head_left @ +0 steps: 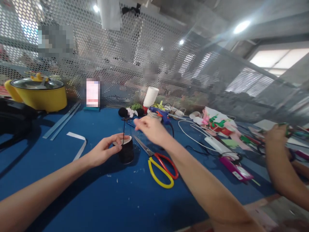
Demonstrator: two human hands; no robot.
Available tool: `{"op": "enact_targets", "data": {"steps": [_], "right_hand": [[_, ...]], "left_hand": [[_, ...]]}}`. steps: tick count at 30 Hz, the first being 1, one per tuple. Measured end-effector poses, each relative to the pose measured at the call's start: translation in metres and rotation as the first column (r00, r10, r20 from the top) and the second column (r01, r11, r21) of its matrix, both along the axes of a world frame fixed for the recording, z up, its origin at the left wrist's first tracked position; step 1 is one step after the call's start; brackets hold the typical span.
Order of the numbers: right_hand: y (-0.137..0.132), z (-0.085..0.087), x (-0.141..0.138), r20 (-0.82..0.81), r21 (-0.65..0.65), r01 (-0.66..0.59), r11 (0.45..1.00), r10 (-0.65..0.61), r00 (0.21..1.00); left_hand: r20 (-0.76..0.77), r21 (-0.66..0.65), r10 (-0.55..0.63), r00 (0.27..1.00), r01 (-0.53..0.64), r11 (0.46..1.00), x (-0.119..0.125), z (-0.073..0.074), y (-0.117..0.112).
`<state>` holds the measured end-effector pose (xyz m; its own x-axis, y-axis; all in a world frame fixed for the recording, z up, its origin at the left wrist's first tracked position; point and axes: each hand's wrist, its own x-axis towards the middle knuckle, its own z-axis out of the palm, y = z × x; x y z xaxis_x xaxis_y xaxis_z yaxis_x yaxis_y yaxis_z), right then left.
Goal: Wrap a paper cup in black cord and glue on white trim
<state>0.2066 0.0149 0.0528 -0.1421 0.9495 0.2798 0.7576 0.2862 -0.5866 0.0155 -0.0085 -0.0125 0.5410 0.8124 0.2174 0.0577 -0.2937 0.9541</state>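
A small black cup with a pale inner rim stands on the blue table. My left hand is at its left side, fingers closed over the rim. From inside the cup a thin black strand rises toward a black ball of yarn behind. My right hand is raised to the right of the strand, its fingers curled together; anything between them is too small or hidden to make out. Under my right forearm lie scissors with one yellow and one red handle, blades pointing toward the cup.
Behind are a white paper-cup stack, a blue glue gun and a lit phone. Left, a yellow pot, metal strips and a white strip. Right, a power strip, a purple device and another person's arm.
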Motion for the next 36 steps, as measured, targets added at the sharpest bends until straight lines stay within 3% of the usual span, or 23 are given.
{"op": "enact_targets", "data": {"steps": [4, 7, 10, 13, 16, 25, 31, 36], "right_hand": [[0.004, -0.020, -0.036, 0.032, -0.214, -0.236, 0.948, 0.248, 0.968], [0.008, -0.028, -0.039, -0.178, -0.308, -0.326, 0.894, 0.282, 0.943], [0.007, -0.031, -0.034, -0.460, -0.278, -0.389, 0.878, 0.234, 0.856], [0.000, -0.032, -0.026, -0.645, -0.230, -0.378, 0.897, 0.150, 0.749], [-0.009, -0.033, -0.017, -0.712, -0.202, -0.312, 0.928, 0.080, 0.698], [-0.035, -0.039, 0.003, -0.770, -0.163, -0.194, 0.967, -0.002, 0.639], [-0.047, -0.044, 0.007, -0.793, -0.102, -0.205, 0.973, 0.045, 0.608], [-0.052, -0.050, 0.012, -0.761, -0.076, -0.229, 0.971, 0.092, 0.642]], "left_hand": [[-0.061, 0.078, 0.009, 0.998, -0.005, 0.997, 0.001, 0.001, -0.001], [-0.135, 0.122, 0.065, 0.989, -0.049, 0.991, 0.002, 0.004, -0.002], [-0.156, 0.128, 0.075, 0.985, -0.055, 0.990, 0.002, 0.007, -0.001], [-0.073, 0.056, 0.040, 0.996, -0.036, 0.998, 0.002, 0.005, 0.001], [-0.004, -0.044, 0.024, 1.000, -0.024, 0.999, 0.000, 0.003, 0.003], [0.037, -0.144, -0.051, 0.998, 0.055, 0.988, -0.001, 0.015, 0.000], [-0.005, -0.155, -0.062, 0.998, 0.061, 0.986, 0.000, 0.016, -0.001], [-0.033, -0.129, -0.054, 0.998, 0.049, 0.990, -0.001, 0.015, 0.000]]}}
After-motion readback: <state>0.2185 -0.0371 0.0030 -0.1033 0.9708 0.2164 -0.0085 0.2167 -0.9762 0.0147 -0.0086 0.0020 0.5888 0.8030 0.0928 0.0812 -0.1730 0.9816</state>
